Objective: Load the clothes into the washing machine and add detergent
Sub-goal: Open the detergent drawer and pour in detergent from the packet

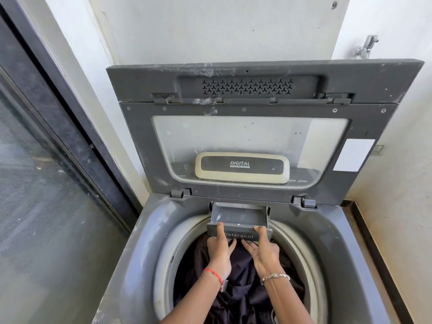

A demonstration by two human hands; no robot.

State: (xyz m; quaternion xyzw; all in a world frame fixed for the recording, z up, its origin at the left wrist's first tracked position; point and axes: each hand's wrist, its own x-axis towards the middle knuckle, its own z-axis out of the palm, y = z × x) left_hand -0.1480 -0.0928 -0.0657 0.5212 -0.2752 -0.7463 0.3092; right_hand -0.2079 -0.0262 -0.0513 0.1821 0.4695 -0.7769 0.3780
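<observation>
The detergent drawer (239,216) is drawn out over the drum of the washing machine (140,242). Its front is pinched by the left grip (218,245) and the right grip (265,247), thumbs above and fingers beneath, probably so that it slides evenly. The dark clothes (243,288) are already laid in the drum. Detergent is judged not yet added.

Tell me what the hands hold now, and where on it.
Left hand and right hand both grip the detergent drawer by its front panel, thumbs on its top edge, fingers underneath.
</observation>
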